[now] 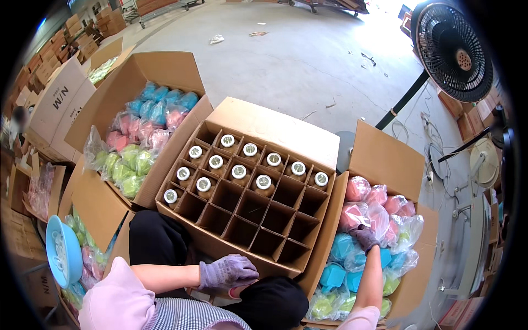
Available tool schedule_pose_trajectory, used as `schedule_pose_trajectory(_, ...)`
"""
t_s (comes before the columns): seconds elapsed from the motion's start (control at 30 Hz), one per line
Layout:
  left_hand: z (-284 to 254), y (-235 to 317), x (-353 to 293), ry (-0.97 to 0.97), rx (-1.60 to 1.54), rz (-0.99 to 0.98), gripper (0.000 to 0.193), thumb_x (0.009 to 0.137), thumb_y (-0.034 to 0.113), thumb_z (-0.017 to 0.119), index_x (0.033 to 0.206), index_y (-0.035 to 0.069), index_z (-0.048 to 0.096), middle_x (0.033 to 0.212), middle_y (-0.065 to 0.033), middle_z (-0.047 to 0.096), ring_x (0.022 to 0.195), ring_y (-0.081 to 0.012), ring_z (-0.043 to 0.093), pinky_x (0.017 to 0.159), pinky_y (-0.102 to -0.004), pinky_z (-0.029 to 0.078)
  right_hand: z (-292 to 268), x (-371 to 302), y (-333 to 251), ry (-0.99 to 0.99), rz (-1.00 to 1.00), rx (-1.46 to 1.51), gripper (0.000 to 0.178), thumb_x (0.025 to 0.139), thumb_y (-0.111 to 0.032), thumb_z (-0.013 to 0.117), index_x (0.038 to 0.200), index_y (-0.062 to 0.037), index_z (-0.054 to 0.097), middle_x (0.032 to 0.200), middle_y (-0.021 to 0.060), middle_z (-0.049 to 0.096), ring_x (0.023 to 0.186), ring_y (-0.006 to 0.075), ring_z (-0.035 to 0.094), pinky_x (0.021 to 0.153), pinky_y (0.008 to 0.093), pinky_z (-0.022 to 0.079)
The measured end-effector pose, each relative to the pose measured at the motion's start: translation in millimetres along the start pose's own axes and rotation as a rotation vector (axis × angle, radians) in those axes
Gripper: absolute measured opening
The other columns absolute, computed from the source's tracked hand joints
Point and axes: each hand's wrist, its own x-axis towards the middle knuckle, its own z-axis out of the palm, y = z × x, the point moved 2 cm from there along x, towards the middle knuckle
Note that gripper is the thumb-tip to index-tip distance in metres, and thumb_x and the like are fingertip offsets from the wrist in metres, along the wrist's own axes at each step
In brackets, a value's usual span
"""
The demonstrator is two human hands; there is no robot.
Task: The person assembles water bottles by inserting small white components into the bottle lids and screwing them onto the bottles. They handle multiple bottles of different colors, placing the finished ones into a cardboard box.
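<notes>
My right hand [364, 238], in a grey-purple glove, reaches into the right carton [336, 220]. Its fingers are curled on a pink item in a clear plastic bag [379, 219], with their tips partly hidden. Blue bagged items [343, 247] lie just below it. My left hand [228, 272], in a purple glove, rests over my lap with its fingers curled together; no object shows in it. In front of me stands a carton with cardboard dividers [242, 237]. Several white-rimmed, round-topped items [263, 181] stand in its far and left cells; many near cells are bare.
At the left, another open carton [181, 71] holds blue, pink and green bagged items [132, 159]. A light-blue basin [52, 242] with small clear pieces sits at the lower left. A black fan [456, 52] stands at the far right, with cables [432, 137] on the floor behind the right carton.
</notes>
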Motion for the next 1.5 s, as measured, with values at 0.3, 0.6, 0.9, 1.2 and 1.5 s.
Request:
schedule_pose_trajectory(0.3, -13.7, 0.3, -2.4, -0.090, 0.006, -0.066, 0.026, 0.083, 0.016, 0.070, 0.107, 0.007, 0.068, 0.108, -0.0125, 0.066, 0.099, -0.0319, 0.064, 0.087, -0.0429, 0.050, 2.5, 16.8, 23.8, 0.189, -0.048, 0.081, 0.050, 0.079, -0.042, 0.074, 0.106, -0.0008, 0.070, 0.101, 0.0119, 0.071, 0.091, 0.0262, 0.063, 0.087, 0.0397, 0.050)
schedule_pose_trajectory(0.6, 7.6, -3.3, -4.4, -0.090, 0.043, -0.076, 0.026, 0.079, 0.015, 0.074, 0.104, 0.007, 0.070, 0.103, -0.0101, 0.070, 0.095, -0.0294, 0.066, 0.085, -0.0413, 0.051, 21.3, 13.4, -16.1, 0.318, 0.020, -0.597, 0.116, 0.060, -0.082, 0.071, 0.142, -0.0025, 0.051, 0.141, 0.0187, 0.057, 0.127, 0.0336, 0.055, 0.109, 0.0423, 0.041)
schedule_pose_trajectory(0.9, -11.6, -2.8, 10.3, 0.161, -0.162, -0.335, 0.019, 0.084, 0.009, 0.077, 0.103, 0.005, 0.073, 0.097, -0.0128, 0.072, 0.087, -0.0246, 0.070, 0.079, -0.0300, 0.057, -3.9, -54.6, -55.1, 0.512, -0.286, 0.529, 0.076, 0.071, -0.008, 0.088, 0.134, 0.0022, 0.049, 0.123, 0.0141, 0.064, 0.109, 0.0207, 0.062, 0.091, 0.0328, 0.053)
schedule_pose_trajectory(1.2, 39.3, -17.6, 175.1, 0.034, -1.149, -0.721, 0.050, 0.099, 0.025, 0.065, 0.139, 0.002, 0.050, 0.104, -0.0066, 0.067, 0.086, -0.0136, 0.063, 0.079, -0.0295, 0.054, 39.9, -92.0, -81.0, 0.981, -0.168, 0.319, 0.087, 0.072, -0.016, 0.082, 0.145, -0.0064, 0.036, 0.122, 0.0251, 0.064, 0.114, 0.0402, 0.064, 0.095, 0.0448, 0.052)
schedule_pose_trajectory(1.5, 147.1, -49.3, 341.0, 0.181, -0.347, -0.628, 0.062, 0.077, 0.042, 0.077, 0.122, 0.001, 0.066, 0.114, -0.0258, 0.068, 0.111, -0.0395, 0.064, 0.096, -0.0450, 0.050, 19.3, -103.8, -87.8, 0.635, -0.232, 0.801, 0.073, 0.086, -0.013, 0.068, 0.148, 0.0006, 0.034, 0.123, 0.0206, 0.063, 0.105, 0.0270, 0.065, 0.088, 0.0371, 0.053)
